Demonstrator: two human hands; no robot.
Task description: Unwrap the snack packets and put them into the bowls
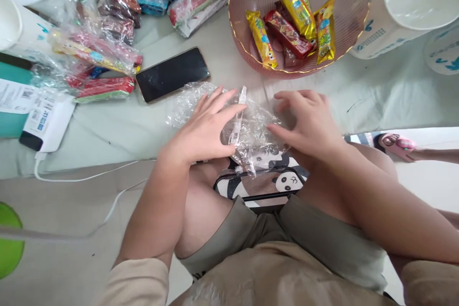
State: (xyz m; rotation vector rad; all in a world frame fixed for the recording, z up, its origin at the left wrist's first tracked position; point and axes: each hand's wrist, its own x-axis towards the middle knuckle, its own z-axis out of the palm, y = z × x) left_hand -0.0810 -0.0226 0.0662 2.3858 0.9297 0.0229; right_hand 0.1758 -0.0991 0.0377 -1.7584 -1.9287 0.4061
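Observation:
A crumpled clear plastic bag lies at the table's front edge, part of it hanging over. On it is a narrow whitish plastic strip that looks like a sealing clip. My left hand rests on the bag with fingers spread, its thumb and index finger beside the strip. At the bag's right side, my right hand is slightly blurred, its fingers curved and its thumb apart. I see nothing held in it. Beyond the bag stands a pink ribbed bowl with several wrapped snacks.
A black phone lies left of the bowl. Bagged snacks, paper cups and a white power bank with a cable crowd the left. More paper cups stand at right. Another person's foot in a pink sandal shows beyond the table edge.

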